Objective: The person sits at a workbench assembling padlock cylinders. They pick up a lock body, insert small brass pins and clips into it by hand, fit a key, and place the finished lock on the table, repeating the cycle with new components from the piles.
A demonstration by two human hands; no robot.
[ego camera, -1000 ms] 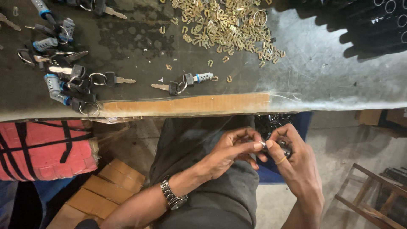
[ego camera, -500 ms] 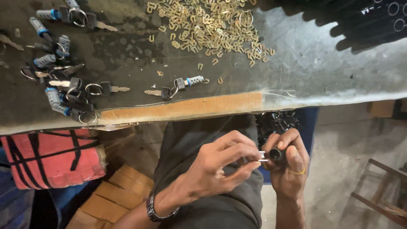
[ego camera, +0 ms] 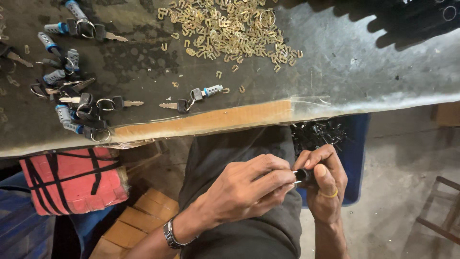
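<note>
Black and small, a cylinder part (ego camera: 304,175) sits pinched in the right hand (ego camera: 325,184), held low over the lap rather than up on the table (ego camera: 335,62); that brings it close to the eyes and lets both hands brace against each other. The right hand is curled tight around the part, thumb pressed on its side, a yellow ring (ego camera: 329,194) on one finger; it is clamped on the piece, not loose. The left hand (ego camera: 249,188) comes in from the other side with fingers drawn together to a fine pinch, tips meeting at the part's near end, where a thin pale bit shows between them — what exactly that bit is I cannot tell. A wristwatch (ego camera: 170,234) sits on the left wrist.

Just beyond the right hand, a blue bin (ego camera: 357,158) holds a heap of the same black parts (ego camera: 318,134), within easy reach for picking; farther ahead of both hands, on the table, lies a spread of small brass pieces (ego camera: 225,29), and well off past the left hand a cluster of keys with lock barrels (ego camera: 72,100) on rings — one key set (ego camera: 191,98) lies alone, nearer the table's taped edge (ego camera: 206,120). A red bag (ego camera: 74,180) rests below, beyond the left forearm.
</note>
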